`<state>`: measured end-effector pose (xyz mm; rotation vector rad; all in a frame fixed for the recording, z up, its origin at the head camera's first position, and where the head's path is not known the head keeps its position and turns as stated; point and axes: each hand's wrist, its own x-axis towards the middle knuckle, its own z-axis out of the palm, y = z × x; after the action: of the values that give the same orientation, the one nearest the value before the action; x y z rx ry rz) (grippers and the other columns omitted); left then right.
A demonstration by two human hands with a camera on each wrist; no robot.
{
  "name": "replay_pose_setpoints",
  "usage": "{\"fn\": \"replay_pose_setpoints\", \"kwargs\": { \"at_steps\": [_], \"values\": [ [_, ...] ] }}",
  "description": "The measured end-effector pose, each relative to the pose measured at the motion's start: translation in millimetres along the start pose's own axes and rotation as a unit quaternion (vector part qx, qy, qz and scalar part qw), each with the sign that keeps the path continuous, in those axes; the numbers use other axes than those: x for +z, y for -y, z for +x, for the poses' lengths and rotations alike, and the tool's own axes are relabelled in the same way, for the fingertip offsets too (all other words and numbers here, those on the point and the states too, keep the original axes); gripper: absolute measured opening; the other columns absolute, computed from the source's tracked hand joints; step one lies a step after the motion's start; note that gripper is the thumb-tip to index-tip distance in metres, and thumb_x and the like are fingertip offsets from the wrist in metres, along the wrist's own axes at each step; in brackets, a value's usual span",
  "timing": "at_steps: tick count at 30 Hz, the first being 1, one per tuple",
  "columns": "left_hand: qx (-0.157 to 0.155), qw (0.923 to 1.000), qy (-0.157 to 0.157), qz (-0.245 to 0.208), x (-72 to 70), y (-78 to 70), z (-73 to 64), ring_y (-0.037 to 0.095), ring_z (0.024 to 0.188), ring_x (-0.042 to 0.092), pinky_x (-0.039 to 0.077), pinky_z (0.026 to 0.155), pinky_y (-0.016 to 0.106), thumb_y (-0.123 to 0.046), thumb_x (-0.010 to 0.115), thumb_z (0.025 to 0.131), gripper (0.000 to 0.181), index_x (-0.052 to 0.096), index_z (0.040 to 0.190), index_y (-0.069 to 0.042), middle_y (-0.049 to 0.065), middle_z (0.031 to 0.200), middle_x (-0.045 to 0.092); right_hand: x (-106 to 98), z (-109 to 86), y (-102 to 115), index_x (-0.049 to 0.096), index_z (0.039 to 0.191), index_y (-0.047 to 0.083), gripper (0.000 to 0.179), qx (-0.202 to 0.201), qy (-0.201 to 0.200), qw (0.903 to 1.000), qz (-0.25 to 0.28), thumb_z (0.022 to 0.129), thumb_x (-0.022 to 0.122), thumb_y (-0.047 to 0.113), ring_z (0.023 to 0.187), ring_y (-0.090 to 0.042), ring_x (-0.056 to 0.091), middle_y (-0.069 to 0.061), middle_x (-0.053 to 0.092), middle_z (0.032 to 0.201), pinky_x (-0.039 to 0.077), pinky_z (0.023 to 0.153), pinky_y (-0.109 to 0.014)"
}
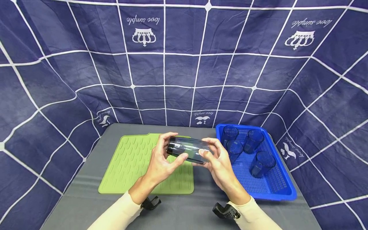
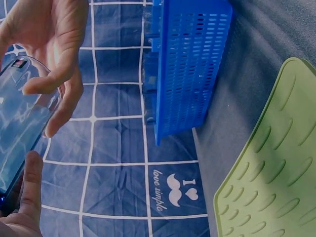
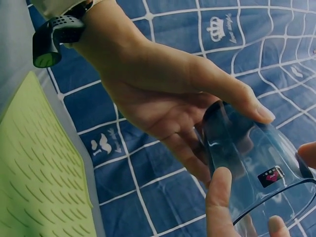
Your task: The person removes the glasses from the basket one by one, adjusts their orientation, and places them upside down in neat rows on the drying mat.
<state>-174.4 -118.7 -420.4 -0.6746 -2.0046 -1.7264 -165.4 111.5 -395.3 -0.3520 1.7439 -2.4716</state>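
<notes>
Both hands hold a clear blue-tinted drinking glass [image 1: 188,149] on its side, raised over the mat's right edge. My left hand [image 1: 161,162] grips it round the dark base end, thumb along the near side. At the rim end, my right hand [image 1: 220,163] holds the glass with its thumb on the wall and other fingers behind. A small dark label with a red mark shows near the rim of the glass [image 3: 242,148] in the right wrist view. In the left wrist view, the right hand's fingers [image 2: 49,84] curl over that labelled end.
A green ribbed drying mat [image 1: 123,169] lies on the grey table [image 1: 86,204] at left. To the right stands a blue perforated plastic basket [image 1: 283,179] with several similar glasses [image 1: 262,163] upright inside. Blue checked cloth [image 1: 178,70] hangs behind and at both sides.
</notes>
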Motion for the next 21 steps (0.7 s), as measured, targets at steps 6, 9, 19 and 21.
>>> {"fn": "replay_pose_setpoints", "kwargs": {
  "at_steps": [6, 9, 19, 21],
  "values": [
    [-0.006, 0.9999, 0.001, 0.014, -4.6, -2.3, 5.3, 0.014, 0.112, 0.08, 0.069, 0.089, 0.026, -0.007, 0.095, 0.093, 0.075, 0.056, 0.156, -0.009, 0.016, 0.131, 0.082, 4.5, 0.7, -1.3, 0.051, 0.144, 0.005, 0.038, 0.012, 0.001, 0.9997, 0.022, 0.108, 0.064, 0.004, 0.12, -0.021, 0.082, -0.005, 0.072, 0.142, 0.074, 0.092, -0.053],
    [-0.003, 0.9997, 0.001, 0.024, -7.8, -1.5, 9.3, 0.013, 0.107, 0.08, 0.068, 0.084, 0.026, -0.009, 0.095, 0.092, 0.075, 0.055, 0.155, -0.007, 0.015, 0.126, 0.084, 7.1, 2.8, -3.7, 0.05, 0.144, 0.007, 0.037, 0.019, -0.002, 0.9994, 0.029, 0.11, 0.063, 0.005, 0.121, -0.021, 0.081, -0.005, 0.07, 0.145, 0.074, 0.093, -0.051],
    [-0.008, 0.9987, -0.004, 0.049, -21.6, -1.2, 20.4, 0.009, 0.094, 0.081, 0.068, 0.08, 0.024, -0.01, 0.097, 0.091, 0.082, 0.048, 0.156, -0.005, 0.012, 0.116, 0.086, 14.9, 12.6, -15.1, 0.05, 0.145, 0.015, 0.032, 0.03, 0.026, 0.9972, 0.063, 0.114, 0.058, 0.009, 0.121, -0.023, 0.085, -0.001, 0.071, 0.149, 0.073, 0.099, -0.051],
    [-0.01, 0.9985, -0.005, 0.053, -24.2, -1.8, 23.3, 0.008, 0.091, 0.08, 0.067, 0.079, 0.024, -0.01, 0.098, 0.091, 0.085, 0.045, 0.157, -0.004, 0.011, 0.114, 0.086, 15.6, 15.0, -15.9, 0.052, 0.145, 0.017, 0.031, 0.031, 0.037, 0.9963, 0.07, 0.115, 0.056, 0.009, 0.122, -0.022, 0.085, 0.001, 0.073, 0.149, 0.072, 0.102, -0.053]
  ]
}}
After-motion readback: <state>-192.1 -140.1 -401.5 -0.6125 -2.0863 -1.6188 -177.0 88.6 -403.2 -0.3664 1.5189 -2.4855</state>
